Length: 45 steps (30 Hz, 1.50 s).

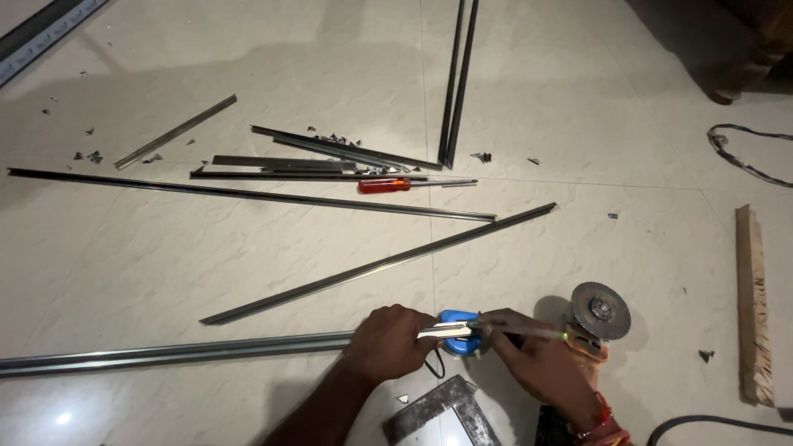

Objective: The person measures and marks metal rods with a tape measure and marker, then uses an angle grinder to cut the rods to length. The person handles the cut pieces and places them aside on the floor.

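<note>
Head view, looking down at a pale tiled floor (pixel 248 248).

Left hand (pixel 388 340) at about 6 o'clock, fingers curled down and closed over the end of a long metal channel (pixel 173 352). The channel's long axis runs flat toward 9 o'clock and leaves the picture at the left edge.

Right hand (pixel 541 363) at 5 o'clock, just beside the left, pinched shut on a thin pencil-like marker (pixel 529 333) laid along the channel's line. A blue tape measure (pixel 457 330) sits between the two hands, its blade drawn toward the left hand.

Angle grinder (pixel 596 318) touching the right hand's far side, disc up. The left hand is nearer the channel's body.

Toward 12 o'clock: loose metal strips (pixel 330 153), well apart, and a red-handled screwdriver (pixel 385 185). Wooden batten (pixel 753 301) at 3 o'clock.

No containers in view.
</note>
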### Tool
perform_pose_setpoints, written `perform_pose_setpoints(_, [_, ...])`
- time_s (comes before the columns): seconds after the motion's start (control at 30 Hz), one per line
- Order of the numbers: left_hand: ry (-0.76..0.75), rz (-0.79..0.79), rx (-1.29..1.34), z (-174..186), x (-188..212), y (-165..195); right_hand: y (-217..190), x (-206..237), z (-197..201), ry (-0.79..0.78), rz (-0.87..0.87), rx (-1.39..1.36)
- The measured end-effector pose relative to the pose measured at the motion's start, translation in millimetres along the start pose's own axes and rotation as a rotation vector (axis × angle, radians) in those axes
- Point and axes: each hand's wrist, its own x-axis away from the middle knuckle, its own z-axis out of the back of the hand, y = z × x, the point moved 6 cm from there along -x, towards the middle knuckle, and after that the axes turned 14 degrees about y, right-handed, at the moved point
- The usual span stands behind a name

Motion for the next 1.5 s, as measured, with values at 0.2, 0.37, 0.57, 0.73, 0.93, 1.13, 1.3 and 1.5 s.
perform_pose_setpoints(0.2, [-0.022,0.019,-0.008,-2,0,-1,30,3,-5,-0.1,-0.241,0.334])
perform_pose_setpoints(0.37, [-0.018,0.018,0.006,-1,0,0,28,1,-6,-0.099,-0.179,0.269])
perform_pose_setpoints(0.57, [-0.012,0.006,0.004,0,0,-1,11,0,0,-0.046,-0.012,0.114])
perform_pose_setpoints(0.73, [0.021,-0.007,0.024,0,0,-1,5,-2,2,-0.046,0.065,0.049])
perform_pose_setpoints(0.93, [-0.017,-0.002,-0.01,-2,1,-1,9,0,0,-0.048,-0.008,0.103])
perform_pose_setpoints(1.13, [-0.008,-0.001,-0.016,-1,1,0,4,1,3,-0.037,-0.057,0.02])
perform_pose_setpoints(1.3, [-0.019,0.019,-0.028,0,1,0,-1,2,3,-0.062,-0.089,0.113])
perform_pose_setpoints(1.5, [-0.027,0.018,-0.012,0,1,1,3,1,12,-0.025,-0.118,0.254])
